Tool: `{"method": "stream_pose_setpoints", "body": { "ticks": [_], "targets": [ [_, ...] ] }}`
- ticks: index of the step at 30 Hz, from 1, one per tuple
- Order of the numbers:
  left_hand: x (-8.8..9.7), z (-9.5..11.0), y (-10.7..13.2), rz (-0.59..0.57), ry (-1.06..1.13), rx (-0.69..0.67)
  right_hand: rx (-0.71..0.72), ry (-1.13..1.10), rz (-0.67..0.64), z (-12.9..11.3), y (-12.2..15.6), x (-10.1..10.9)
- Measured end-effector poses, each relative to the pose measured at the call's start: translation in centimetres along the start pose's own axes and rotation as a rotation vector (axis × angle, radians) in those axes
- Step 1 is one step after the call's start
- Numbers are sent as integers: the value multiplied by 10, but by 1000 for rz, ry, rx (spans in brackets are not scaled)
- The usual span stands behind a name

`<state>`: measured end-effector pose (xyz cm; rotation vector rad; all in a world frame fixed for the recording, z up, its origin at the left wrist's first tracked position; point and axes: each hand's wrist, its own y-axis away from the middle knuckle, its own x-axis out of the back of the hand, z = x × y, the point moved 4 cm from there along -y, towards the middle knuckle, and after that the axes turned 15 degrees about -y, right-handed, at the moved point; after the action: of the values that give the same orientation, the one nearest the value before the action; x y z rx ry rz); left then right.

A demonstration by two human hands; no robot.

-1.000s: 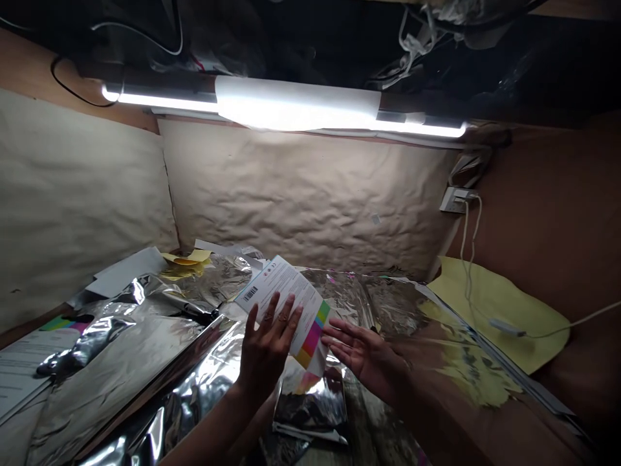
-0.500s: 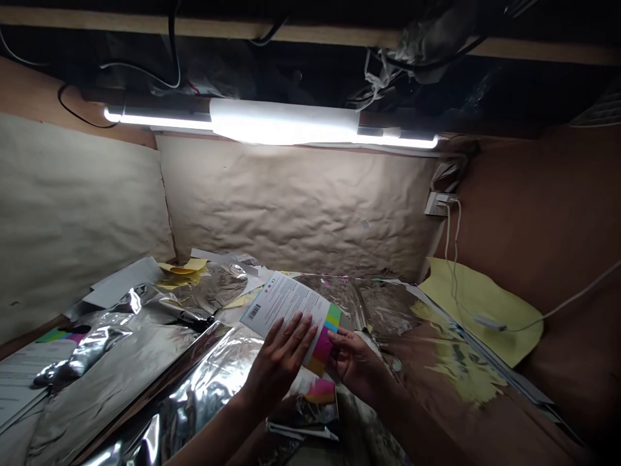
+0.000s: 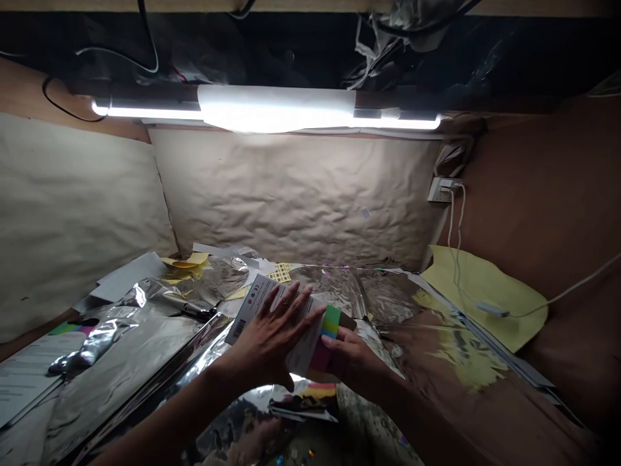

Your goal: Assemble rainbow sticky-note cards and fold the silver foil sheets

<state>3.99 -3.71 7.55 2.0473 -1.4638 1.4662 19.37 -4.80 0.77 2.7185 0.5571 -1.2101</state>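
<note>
A white printed card (image 3: 251, 299) with a barcode and a strip of coloured bands at its right end is held over a crumpled silver foil sheet (image 3: 145, 349). My left hand (image 3: 272, 336) lies flat on the card's face, fingers spread and stretched out. My right hand (image 3: 347, 355) grips the card's coloured end from the right, fingers curled round its edge.
Silver foil sheets cover the bench, with yellow sticky papers (image 3: 187, 264) at the back left. A yellow sheet (image 3: 485, 294) and a white cable (image 3: 490, 309) lie at the right. A tube light (image 3: 272, 110) hangs above the brown paper wall (image 3: 295, 194). Printed papers (image 3: 22, 375) sit far left.
My right hand went from open beside the card to gripping its coloured end. My left hand slid further across the card's face, and the card dropped lower toward the foil.
</note>
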Motion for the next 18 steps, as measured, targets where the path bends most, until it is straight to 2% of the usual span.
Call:
{"method": "stream_pose_setpoints", "body": {
  "ticks": [4, 9, 12, 15, 18],
  "targets": [
    [0, 1, -2, 29, 17, 32, -4, 7, -64, 0, 4, -11],
    [-15, -3, 3, 17, 16, 41, -74, 0, -188, 5, 4, -18],
    [-16, -3, 6, 38, 10, 47, -91, -10, -231, 3, 6, -19],
    [-9, 5, 5, 73, -3, 14, -73, -30, -214, -1, 9, -16],
    [-3, 14, 3, 108, -19, -30, -50, 22, -142, -3, 12, -8]
  ]
}}
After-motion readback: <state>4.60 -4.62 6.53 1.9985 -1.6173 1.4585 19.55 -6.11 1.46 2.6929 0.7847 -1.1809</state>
